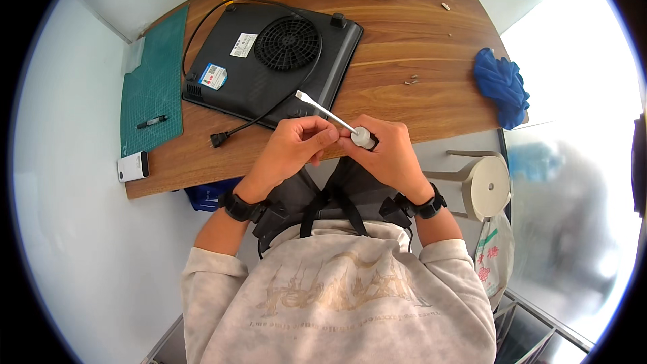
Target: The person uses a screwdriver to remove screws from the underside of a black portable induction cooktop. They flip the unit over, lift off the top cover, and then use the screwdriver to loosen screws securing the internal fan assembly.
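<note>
My right hand grasps the pale handle of 1 screwdriver just over the near edge of the desk, its shaft slanting up and left so the tip shows against the near right corner of the cooker; I cannot tell whether it touches. My left hand has its thumb and forefinger drawn together beside the handle; whether they pinch anything small, I cannot tell. The cooker lies base-up toward the desk's far left corner, fan grille facing me, its cord ending in a plug near the left edge. At least 2 small metal bits, maybe screws, lie right of the cooker, before the blue cloth at the right edge. I judge the work partly along: if those bits are screws, some are out already, yet the base looks in place, with no inner parts showing. What fastenings are left, I cannot make out, so the opening itself seems not yet done.
</note>
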A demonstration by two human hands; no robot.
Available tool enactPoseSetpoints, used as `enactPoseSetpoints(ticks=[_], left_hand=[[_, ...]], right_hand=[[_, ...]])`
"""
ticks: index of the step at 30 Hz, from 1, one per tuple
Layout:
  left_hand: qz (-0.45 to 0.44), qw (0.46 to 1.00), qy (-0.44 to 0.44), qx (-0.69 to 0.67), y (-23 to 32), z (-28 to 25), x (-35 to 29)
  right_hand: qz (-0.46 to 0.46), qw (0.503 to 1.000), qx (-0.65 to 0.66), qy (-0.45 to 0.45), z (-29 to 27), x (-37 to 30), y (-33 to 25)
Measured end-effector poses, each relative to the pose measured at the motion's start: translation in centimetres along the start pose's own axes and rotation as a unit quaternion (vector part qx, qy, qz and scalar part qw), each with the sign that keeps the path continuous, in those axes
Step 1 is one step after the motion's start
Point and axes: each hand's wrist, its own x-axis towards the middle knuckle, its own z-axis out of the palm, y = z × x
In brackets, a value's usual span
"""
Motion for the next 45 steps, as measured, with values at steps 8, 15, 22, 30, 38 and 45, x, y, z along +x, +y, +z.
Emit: enactPoseSetpoints(ticks=[8, 15, 22, 30, 38, 45], left_hand=[[0.018, 0.997, 0.064, 0.047, 0.6, -1.6, -2.2], [0.043, 0.975, 0.198, 0.089, -1.3, -6.3, -4.9], [0.029, 0.974, 0.211, 0.081, -2.5, -8.0, -6.4], [0.035, 0.971, 0.209, 0.108, -3.6, -8.8, -6.7], [0.058, 0.938, 0.282, 0.193, -3.6, -8.8, -6.9], [0.139, 0.826, 0.292, 0.461, -2.9, -8.4, -6.0]], right_hand=[[0.071, 0.965, -0.193, 0.163, -5.1, 3.1, 6.2], [0.127, 0.922, -0.314, 0.189, -13.1, 6.7, 13.7], [0.136, 0.943, -0.277, 0.127, -14.4, 9.3, 14.8], [0.122, 0.949, -0.242, 0.162, -15.6, 8.8, 14.3], [0.078, 0.911, -0.335, 0.228, -16.8, 7.6, 15.4], [0.072, 0.901, -0.358, 0.234, -17.1, 7.7, 16.6]])
